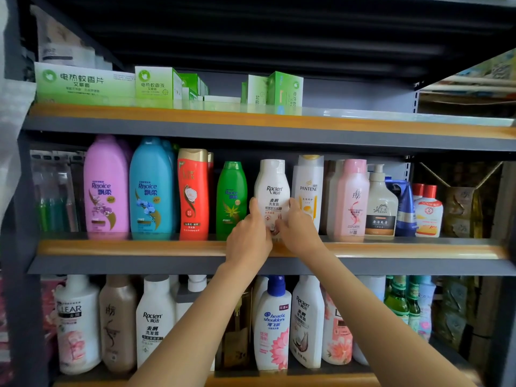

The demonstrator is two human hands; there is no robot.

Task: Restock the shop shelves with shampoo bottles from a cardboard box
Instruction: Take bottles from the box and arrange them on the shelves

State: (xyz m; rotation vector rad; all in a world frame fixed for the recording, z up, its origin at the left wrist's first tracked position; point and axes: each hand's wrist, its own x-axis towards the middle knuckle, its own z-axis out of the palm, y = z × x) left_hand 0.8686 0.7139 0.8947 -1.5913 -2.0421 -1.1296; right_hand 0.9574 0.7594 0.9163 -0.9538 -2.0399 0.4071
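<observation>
The shop's middle shelf (139, 247) carried a row of upright bottles; the white Raclen bottle (272, 188) stood on it between a green bottle (231, 201) and a Pantene bottle (307, 188), left hand (248, 238) and right hand (297, 230) gripping its lower sides, thumbs up its front

Grey metal shelf unit (167, 129) w/ orange edge strips (139, 248); dark underside of shelf above.
</observation>
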